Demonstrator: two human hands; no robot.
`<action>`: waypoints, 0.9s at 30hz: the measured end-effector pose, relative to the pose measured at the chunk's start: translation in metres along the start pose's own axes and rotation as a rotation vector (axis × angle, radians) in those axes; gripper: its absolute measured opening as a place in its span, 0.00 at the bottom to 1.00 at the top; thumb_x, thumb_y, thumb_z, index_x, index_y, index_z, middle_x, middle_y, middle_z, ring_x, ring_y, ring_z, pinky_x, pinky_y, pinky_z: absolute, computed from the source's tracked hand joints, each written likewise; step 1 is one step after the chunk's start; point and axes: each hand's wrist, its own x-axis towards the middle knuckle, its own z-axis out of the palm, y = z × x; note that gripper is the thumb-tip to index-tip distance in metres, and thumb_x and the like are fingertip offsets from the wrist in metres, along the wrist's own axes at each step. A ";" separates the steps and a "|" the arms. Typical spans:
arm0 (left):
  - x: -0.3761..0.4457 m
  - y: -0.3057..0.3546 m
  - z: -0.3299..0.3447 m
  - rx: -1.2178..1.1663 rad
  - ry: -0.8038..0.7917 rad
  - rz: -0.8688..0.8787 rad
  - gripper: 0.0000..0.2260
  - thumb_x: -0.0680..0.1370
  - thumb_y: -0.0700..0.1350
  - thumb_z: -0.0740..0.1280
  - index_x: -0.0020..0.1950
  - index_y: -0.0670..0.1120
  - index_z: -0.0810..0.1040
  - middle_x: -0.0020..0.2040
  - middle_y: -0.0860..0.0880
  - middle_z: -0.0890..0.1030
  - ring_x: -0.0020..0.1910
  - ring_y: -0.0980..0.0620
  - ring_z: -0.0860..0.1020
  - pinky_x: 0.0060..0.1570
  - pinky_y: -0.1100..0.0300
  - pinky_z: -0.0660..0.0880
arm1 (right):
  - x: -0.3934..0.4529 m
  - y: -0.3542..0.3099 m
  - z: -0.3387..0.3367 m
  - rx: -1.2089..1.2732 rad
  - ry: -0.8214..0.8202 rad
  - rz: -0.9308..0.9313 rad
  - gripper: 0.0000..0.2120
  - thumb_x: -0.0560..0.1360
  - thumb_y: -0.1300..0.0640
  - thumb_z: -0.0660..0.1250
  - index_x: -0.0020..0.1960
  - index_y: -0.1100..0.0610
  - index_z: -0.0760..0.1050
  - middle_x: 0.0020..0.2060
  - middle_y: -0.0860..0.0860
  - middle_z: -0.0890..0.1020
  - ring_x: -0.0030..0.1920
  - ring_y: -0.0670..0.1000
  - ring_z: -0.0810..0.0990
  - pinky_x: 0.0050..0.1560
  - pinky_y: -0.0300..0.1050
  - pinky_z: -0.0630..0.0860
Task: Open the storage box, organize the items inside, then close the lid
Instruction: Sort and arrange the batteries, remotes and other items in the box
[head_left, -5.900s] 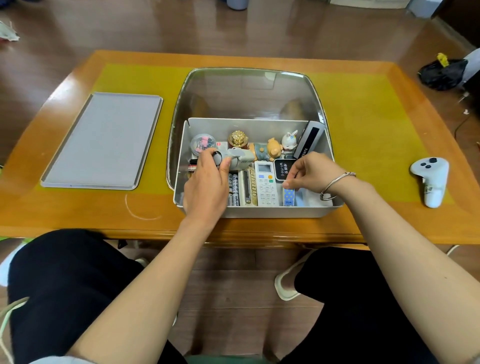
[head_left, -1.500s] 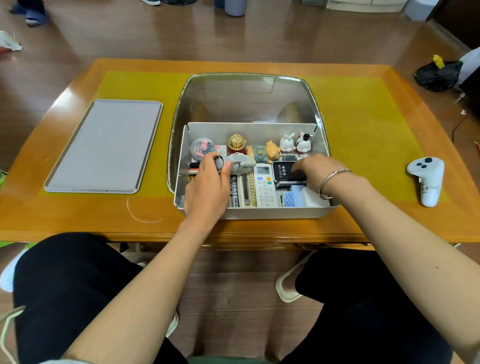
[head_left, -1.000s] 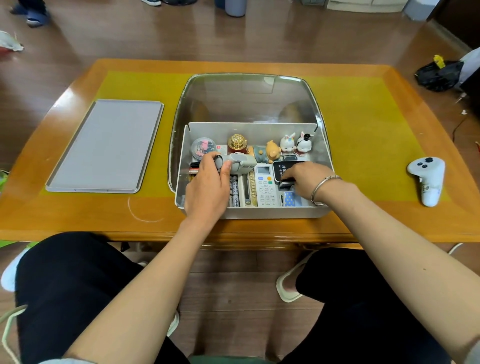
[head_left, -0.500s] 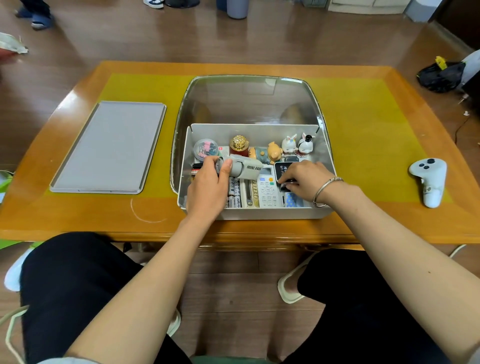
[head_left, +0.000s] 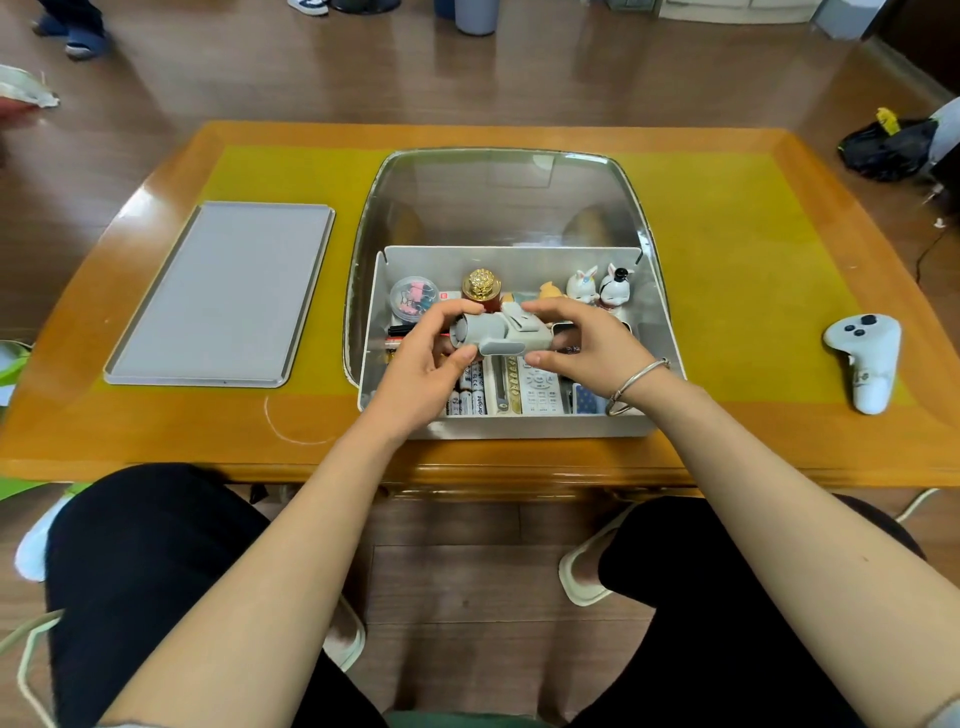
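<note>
The grey storage box (head_left: 524, 427) stands open at the table's near edge, its clear lid (head_left: 498, 200) tilted back behind it. Above the box's middle, my left hand (head_left: 423, 366) and my right hand (head_left: 584, 345) both hold a small grey mini fan (head_left: 496, 332), lying sideways. Inside the box I see a tub of coloured clips (head_left: 413, 296), a gold-topped bottle (head_left: 480, 285), two white rabbit figurines (head_left: 597, 285), batteries (head_left: 470, 397) and a white remote (head_left: 540, 389) along the front.
A flat grey tray (head_left: 223, 296) lies on the yellow mat (head_left: 737, 249) to the left of the box. A white game controller (head_left: 865, 356) rests at the right. My knees sit under the wooden table's front edge (head_left: 467, 470).
My right hand left the black item in the box and came over to the mini fan. Both hands have lifted the fan higher above the box.
</note>
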 end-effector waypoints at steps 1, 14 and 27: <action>0.000 0.000 0.000 -0.015 -0.014 -0.009 0.20 0.79 0.33 0.63 0.63 0.55 0.70 0.64 0.49 0.74 0.58 0.38 0.75 0.60 0.46 0.75 | 0.000 0.000 0.000 -0.007 0.012 -0.006 0.27 0.69 0.60 0.74 0.66 0.52 0.71 0.55 0.49 0.76 0.34 0.35 0.75 0.43 0.25 0.72; 0.011 0.001 0.006 -0.128 0.004 -0.173 0.09 0.82 0.42 0.60 0.62 0.47 0.70 0.51 0.46 0.80 0.42 0.56 0.82 0.42 0.62 0.80 | -0.001 -0.002 -0.008 0.031 -0.043 0.033 0.18 0.76 0.58 0.67 0.65 0.58 0.72 0.51 0.58 0.80 0.42 0.60 0.81 0.45 0.49 0.80; 0.052 0.015 0.045 0.130 -0.020 -0.176 0.10 0.81 0.48 0.63 0.58 0.45 0.71 0.46 0.53 0.78 0.36 0.59 0.79 0.37 0.67 0.74 | -0.002 0.015 -0.040 -0.255 -0.006 0.010 0.22 0.74 0.55 0.70 0.65 0.59 0.73 0.55 0.53 0.78 0.51 0.45 0.76 0.53 0.31 0.69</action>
